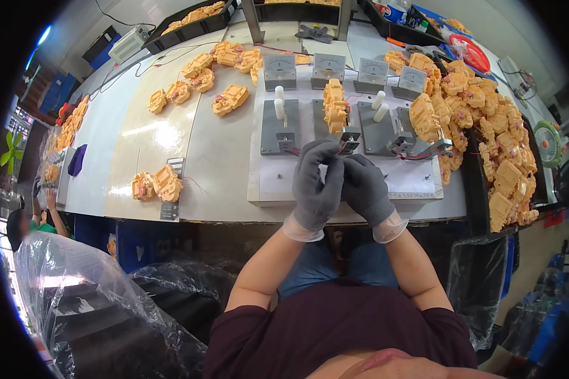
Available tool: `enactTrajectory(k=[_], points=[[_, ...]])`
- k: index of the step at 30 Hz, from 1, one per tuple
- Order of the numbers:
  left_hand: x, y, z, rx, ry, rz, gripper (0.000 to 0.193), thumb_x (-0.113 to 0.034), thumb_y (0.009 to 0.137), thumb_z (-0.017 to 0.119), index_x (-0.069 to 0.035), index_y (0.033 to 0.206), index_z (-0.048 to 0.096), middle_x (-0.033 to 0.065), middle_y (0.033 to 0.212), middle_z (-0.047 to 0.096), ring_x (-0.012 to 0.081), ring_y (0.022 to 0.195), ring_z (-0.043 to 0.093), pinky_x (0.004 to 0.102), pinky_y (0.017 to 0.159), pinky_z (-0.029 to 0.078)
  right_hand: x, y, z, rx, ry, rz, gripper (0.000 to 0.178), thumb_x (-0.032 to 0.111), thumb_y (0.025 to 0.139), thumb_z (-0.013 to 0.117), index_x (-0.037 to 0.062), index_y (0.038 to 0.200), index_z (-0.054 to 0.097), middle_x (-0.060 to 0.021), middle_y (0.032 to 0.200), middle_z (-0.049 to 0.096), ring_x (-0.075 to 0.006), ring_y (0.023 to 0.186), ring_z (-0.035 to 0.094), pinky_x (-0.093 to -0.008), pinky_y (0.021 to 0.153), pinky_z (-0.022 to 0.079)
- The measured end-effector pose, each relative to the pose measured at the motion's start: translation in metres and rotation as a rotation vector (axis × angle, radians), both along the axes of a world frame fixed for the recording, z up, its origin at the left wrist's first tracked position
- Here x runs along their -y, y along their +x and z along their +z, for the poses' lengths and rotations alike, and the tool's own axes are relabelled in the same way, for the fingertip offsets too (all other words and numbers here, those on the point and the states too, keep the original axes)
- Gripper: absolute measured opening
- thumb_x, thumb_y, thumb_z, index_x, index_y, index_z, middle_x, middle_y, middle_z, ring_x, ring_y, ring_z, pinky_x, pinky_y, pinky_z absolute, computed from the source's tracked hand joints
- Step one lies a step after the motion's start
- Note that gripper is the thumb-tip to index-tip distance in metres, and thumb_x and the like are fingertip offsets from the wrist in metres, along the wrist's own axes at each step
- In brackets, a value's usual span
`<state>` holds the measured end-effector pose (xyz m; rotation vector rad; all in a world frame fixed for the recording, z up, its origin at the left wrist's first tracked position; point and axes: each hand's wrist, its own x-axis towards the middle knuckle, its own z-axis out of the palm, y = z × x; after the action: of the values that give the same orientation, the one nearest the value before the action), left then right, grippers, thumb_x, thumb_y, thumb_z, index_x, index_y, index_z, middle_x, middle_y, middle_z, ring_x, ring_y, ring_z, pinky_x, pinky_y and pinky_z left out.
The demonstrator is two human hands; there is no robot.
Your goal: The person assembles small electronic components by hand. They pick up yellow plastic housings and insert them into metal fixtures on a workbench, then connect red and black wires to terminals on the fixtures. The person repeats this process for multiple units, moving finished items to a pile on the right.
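Note:
Side by side at the front of a white test board [278,183], my left hand [318,183] and my right hand [367,189] wear grey gloves with clear cuffs beneath. The fingers of both are bent and pressed together, and whatever they pinch is too small or hidden to make out. Just beyond them, an orange plastic housing [334,106] stands on a grey fixture, with a small metal clamp block [351,140] in front of it. Thin red wire shows near the fingertips. A second orange housing [425,118] stands tilted on the rightmost fixture [417,146].
Panel meters [329,68] line the back of the board. White pegs [379,104] rise from other fixtures. A black tray [480,189] heaped with orange housings [506,170] stands right. More housings [231,100] lie left, two on a metal ruler-like strip [169,211]. A co-worker [38,221] is far left.

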<state>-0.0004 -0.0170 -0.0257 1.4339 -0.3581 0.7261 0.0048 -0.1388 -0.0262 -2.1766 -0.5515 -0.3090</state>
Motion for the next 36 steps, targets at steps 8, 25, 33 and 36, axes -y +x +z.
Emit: enactTrajectory(k=[8,25,33,36], points=[[0.005,0.006,-0.002,-0.268,-0.060,-0.131,0.020,-0.002,0.083,0.055,0.004,0.102,0.056,0.0115,0.101,0.056,0.0190,0.090,0.056,0.0277,0.079,0.045,0.010,-0.002,0.014,-0.225,0.160,-0.050,0.020,0.009,0.075,0.064,0.0073,0.095,0.063,-0.0135,0.086,0.063,-0.0324,0.082,0.061,-0.0391,0.070,0.049],[-0.009,0.003,-0.005,-0.383,-0.291,-0.509,0.050,-0.004,0.064,0.051,0.006,0.113,0.054,0.0131,0.094,0.063,0.0158,0.074,0.054,0.0259,0.067,0.044,0.024,0.066,0.147,0.157,0.043,-0.231,0.070,0.025,0.075,0.061,0.0146,0.138,0.031,-0.0193,0.096,0.062,-0.0365,0.083,0.062,-0.0433,0.075,0.051],[0.013,0.007,0.000,-0.370,-0.312,-0.333,0.038,0.003,0.071,0.050,0.004,0.108,0.059,0.0061,0.095,0.055,0.0130,0.081,0.052,0.0236,0.071,0.043,0.227,0.129,0.107,0.600,-0.428,-0.767,0.057,0.014,0.066,0.066,0.0186,0.121,0.051,-0.0117,0.100,0.058,-0.0324,0.098,0.053,-0.0422,0.081,0.045],[0.014,0.005,0.008,-0.359,-0.278,-0.262,0.038,0.007,0.073,0.051,0.004,0.110,0.057,0.0042,0.092,0.054,0.0114,0.080,0.051,0.0229,0.072,0.042,0.249,0.160,0.079,0.571,-0.826,-0.707,0.049,0.009,0.070,0.061,0.0216,0.116,0.055,-0.0063,0.103,0.057,-0.0284,0.097,0.052,-0.0407,0.080,0.044]])
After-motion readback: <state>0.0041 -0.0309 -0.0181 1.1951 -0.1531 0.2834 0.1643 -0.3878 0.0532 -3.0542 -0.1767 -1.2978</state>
